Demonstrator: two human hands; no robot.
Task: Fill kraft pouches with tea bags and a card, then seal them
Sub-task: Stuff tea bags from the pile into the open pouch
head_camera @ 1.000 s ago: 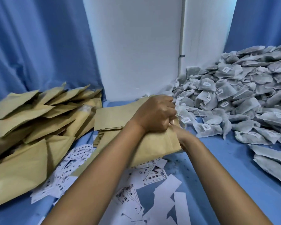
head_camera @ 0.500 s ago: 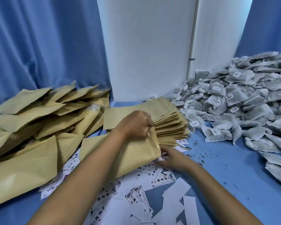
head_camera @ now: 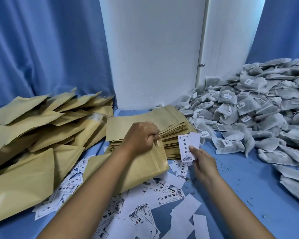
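My left hand [head_camera: 141, 137] gripping the top edge of a kraft pouch [head_camera: 145, 169], my right hand [head_camera: 203, 163] pinching two cards [head_camera: 188, 145] upright beside it, tea bags [head_camera: 248, 118] heaped at right

Right hand [head_camera: 203, 163]: out from behind the kraft pouch [head_camera: 145, 169], lifted off the scattered cards [head_camera: 171, 197], now pinching two cards [head_camera: 188, 146] upright beside the pouch mouth.
Left hand [head_camera: 140, 137]: shifted leftward, gripping the pouch's top edge.
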